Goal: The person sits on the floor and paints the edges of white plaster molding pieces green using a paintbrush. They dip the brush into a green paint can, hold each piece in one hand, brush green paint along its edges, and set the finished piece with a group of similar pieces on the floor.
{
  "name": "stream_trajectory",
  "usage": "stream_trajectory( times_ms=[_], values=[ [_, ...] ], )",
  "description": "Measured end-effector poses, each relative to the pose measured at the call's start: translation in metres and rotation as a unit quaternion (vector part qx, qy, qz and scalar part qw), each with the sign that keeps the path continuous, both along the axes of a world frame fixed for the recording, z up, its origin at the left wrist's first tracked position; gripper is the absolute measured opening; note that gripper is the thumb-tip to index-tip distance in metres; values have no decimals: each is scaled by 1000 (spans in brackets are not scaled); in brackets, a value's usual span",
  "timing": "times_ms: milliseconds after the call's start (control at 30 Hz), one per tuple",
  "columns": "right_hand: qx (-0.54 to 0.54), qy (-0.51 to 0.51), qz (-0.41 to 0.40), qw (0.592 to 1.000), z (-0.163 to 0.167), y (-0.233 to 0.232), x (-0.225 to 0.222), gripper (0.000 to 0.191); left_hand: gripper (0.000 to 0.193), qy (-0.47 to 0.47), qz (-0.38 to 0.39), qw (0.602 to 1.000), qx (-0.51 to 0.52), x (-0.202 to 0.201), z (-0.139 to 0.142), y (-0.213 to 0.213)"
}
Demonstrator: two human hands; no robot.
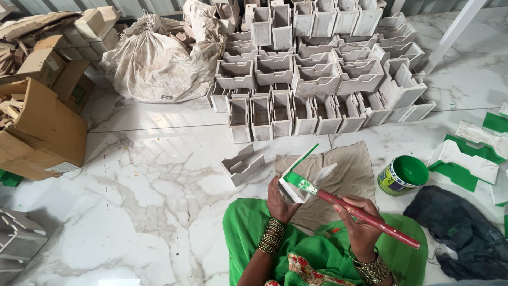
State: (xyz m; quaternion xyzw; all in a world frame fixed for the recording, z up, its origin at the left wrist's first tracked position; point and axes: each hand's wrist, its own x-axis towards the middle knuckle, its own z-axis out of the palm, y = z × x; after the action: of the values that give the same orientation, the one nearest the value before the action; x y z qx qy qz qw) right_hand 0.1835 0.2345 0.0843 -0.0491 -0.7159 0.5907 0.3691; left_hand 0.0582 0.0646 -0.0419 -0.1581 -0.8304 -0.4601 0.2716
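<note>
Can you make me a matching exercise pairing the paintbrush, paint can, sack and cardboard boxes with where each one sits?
Things:
1. paintbrush
2. paint can
3. sack
4. cardboard boxes

Places:
A. far left of the floor
B. in the right hand
C. beside the stacked grey holders, on their left
D. on the floor right of the cloth mat

Pairs: 1-B, 2-D, 3-C, 4-A

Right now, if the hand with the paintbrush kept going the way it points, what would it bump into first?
Probably the small grey box in the left hand; the right hand aims its paintbrush there, bristles already touching it.
</note>
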Motion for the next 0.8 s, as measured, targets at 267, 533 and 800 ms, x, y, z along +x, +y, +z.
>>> stream_trajectory(
  times_ms=[267, 533, 800],
  values=[
    [45, 11, 15, 999, -5, -7, -10, 27, 109, -17, -20, 1000, 16, -1, 1, -1],
    [94, -20, 25, 995, 15, -2, 14, 25, 107, -22, -22, 999, 37, -1, 1, -1],
    [81, 28, 61, 994, 25, -10, 3, 27, 109, -19, -25, 999, 32, -1, 2, -1]
  ],
)
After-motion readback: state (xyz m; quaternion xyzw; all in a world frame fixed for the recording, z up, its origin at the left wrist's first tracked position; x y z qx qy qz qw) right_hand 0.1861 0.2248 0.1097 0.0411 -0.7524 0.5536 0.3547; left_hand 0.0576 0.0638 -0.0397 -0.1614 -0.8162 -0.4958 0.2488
